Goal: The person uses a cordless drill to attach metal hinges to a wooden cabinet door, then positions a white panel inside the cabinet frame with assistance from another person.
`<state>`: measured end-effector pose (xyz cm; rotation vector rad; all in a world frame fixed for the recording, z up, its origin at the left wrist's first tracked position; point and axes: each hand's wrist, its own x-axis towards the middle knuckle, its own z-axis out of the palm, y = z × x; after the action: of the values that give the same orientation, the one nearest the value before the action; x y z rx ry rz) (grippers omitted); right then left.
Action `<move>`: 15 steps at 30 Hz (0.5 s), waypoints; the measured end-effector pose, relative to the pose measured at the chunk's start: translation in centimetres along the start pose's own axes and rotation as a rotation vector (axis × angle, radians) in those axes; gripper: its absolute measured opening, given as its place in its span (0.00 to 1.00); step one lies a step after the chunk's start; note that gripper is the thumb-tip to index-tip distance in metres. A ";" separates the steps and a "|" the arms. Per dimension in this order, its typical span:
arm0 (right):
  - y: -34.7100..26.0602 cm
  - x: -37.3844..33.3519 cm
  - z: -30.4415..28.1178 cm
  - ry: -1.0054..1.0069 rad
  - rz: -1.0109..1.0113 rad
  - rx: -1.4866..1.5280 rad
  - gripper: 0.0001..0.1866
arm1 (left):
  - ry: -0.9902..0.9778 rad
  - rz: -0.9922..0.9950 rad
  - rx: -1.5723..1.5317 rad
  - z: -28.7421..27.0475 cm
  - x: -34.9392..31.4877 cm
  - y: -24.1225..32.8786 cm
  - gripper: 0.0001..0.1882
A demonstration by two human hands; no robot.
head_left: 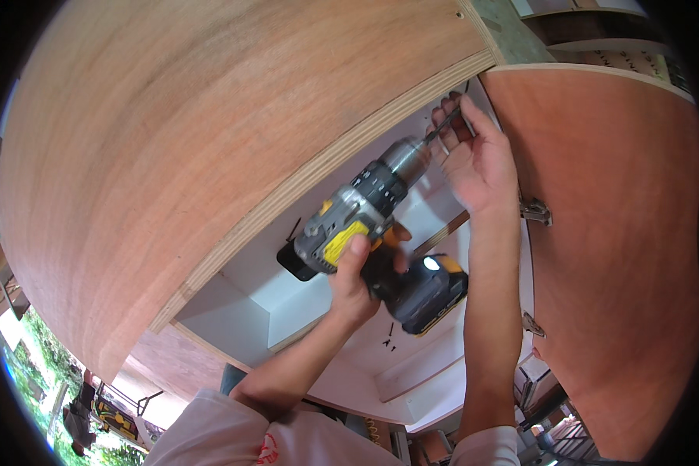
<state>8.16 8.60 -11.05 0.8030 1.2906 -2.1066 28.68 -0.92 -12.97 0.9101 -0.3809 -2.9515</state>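
My left hand (pixel 354 281) grips the handle of a cordless drill (pixel 357 210) with black, grey and yellow parts and a battery (pixel 431 299) at its base. The drill points up and right, toward the inner corner beneath a plywood edge. From its chuck (pixel 406 159) runs a long thin dark bit (pixel 441 126). My right hand (pixel 478 163) is raised by the bit's far end, thumb and fingertips closed about it. Whether a screw sits at the tip is hidden by the fingers. Behind the drill is the white inside of a wooden cabinet (pixel 225 307).
A large plywood panel (pixel 233 116) spans the upper left. To the right an open wooden door (pixel 613 233) hangs on metal hinges (pixel 536 211). Several small dark screws (pixel 391 342) lie inside the cabinet. A black object (pixel 293 264) shows partly behind the drill.
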 end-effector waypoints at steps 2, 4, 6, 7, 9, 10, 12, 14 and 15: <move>0.4 -1.7 -0.1 0.008 -0.054 -0.142 0.12 | 0.043 -0.026 0.088 0.0 -2.2 1.3 0.36; 0.5 -4.1 -0.3 0.051 -0.132 -0.286 0.11 | 0.072 -0.028 0.183 0.4 -5.0 3.2 0.42; 0.3 -7.0 -0.1 0.099 -0.246 -0.417 0.11 | 0.048 -0.034 0.246 1.1 -7.7 5.9 0.45; 0.4 -8.6 0.1 0.116 -0.322 -0.495 0.11 | 0.019 -0.045 0.262 1.5 -9.2 7.4 0.46; 0.8 -11.0 1.2 0.157 -0.463 -0.627 0.10 | -0.015 -0.068 0.279 2.3 -11.5 11.0 0.49; 1.2 -11.7 2.1 0.085 -0.558 -0.702 0.09 | -0.117 -0.039 0.278 2.4 -12.2 13.0 0.48; 2.7 -13.0 4.6 0.026 -0.724 -0.845 0.08 | -0.127 0.002 0.348 3.1 -14.6 17.4 0.46; 4.9 -12.6 8.1 -0.087 -0.949 -0.970 0.06 | -0.089 0.167 0.469 3.6 -16.6 21.8 0.44; 6.5 -11.6 10.6 -0.129 -1.056 -0.912 0.06 | -0.065 0.267 0.649 3.8 -17.6 24.0 0.43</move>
<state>18.46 -2.05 -2.62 -0.5215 2.6186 -1.7332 40.13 -21.63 5.53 0.7133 -1.3928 -2.6287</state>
